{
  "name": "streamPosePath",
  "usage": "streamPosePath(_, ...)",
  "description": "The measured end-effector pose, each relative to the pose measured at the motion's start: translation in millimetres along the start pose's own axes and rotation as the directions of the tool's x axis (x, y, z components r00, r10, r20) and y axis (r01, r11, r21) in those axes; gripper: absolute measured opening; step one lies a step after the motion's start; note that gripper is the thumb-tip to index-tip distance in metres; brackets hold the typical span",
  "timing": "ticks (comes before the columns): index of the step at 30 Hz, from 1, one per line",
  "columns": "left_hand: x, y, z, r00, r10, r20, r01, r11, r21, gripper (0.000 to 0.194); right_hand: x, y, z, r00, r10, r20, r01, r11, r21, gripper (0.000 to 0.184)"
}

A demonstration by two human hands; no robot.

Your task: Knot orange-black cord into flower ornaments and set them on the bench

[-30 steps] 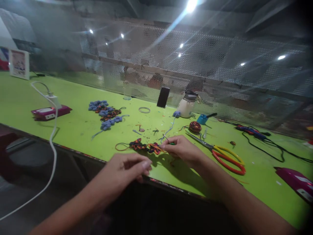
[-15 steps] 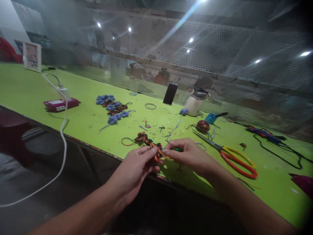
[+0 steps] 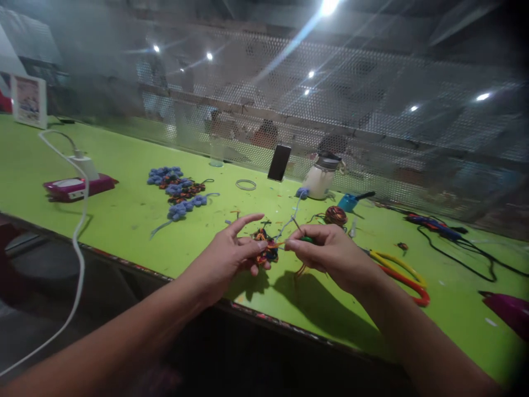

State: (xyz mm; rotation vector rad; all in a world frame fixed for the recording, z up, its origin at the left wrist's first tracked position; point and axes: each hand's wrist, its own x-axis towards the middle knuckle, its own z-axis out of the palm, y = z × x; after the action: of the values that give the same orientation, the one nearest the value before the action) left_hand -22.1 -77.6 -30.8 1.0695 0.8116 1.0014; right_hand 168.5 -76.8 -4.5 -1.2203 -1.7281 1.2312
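Note:
Between the thumb and fingers of my left hand (image 3: 231,253) is a small multicoloured crochet piece (image 3: 264,246) in orange, black and dark red; my index finger is raised off it. My right hand (image 3: 330,248) pinches a crochet hook (image 3: 306,239) with a green grip, its thin shaft pointing up and left. An orange strand runs taut from the piece to the right fingertips. Loose yarn ends hang below that hand. Beyond it lies a ball of multicoloured yarn (image 3: 335,215). The scissors (image 3: 403,273), with red and yellow handles, are partly covered by my right hand and forearm.
Blue and multicoloured crochet flowers (image 3: 179,190) lie left on the green table (image 3: 119,220). Behind are a phone (image 3: 279,162), a jar (image 3: 320,179), a ring (image 3: 246,184) and a blue pot (image 3: 349,202). A purple power strip (image 3: 78,187) trails a white cable. Dark cords (image 3: 438,227) lie right.
Both hands are raised slightly, and the left index finger has lifted. My right hand has drawn away from the piece, stretching the orange strand. The view has shifted right.

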Motion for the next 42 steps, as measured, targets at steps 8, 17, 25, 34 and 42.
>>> streamPosePath(8,19,2,13.6,0.981,-0.125,0.147,0.129,0.992,-0.017,0.027,7,2,-11,0.972,-0.096,-0.216,0.089,0.995,-0.039,0.028)
streamPosePath(17,31,-7,10.9,0.982,-0.035,0.188,0.005,0.988,0.157,0.043,-3,-3,-16,0.979,-0.179,-0.102,0.15,0.958,-0.245,0.022)
streamPosePath(25,30,-11,6.4,0.99,-0.055,0.128,0.041,0.993,0.112,0.05,-6,-9,-25,0.99,-0.113,0.081,0.135,0.926,-0.352,0.023)
streamPosePath(34,27,-9,6.3,0.982,-0.094,0.164,0.093,0.996,0.014,0.05,-1,-6,-28,0.925,-0.342,-0.164,0.13,0.691,-0.711,0.033)
streamPosePath(42,25,-5,7.6,0.998,-0.054,0.04,0.056,0.997,-0.047,0.031,-14,-17,-19,0.89,-0.452,-0.064,0.242,0.585,-0.774,0.033)
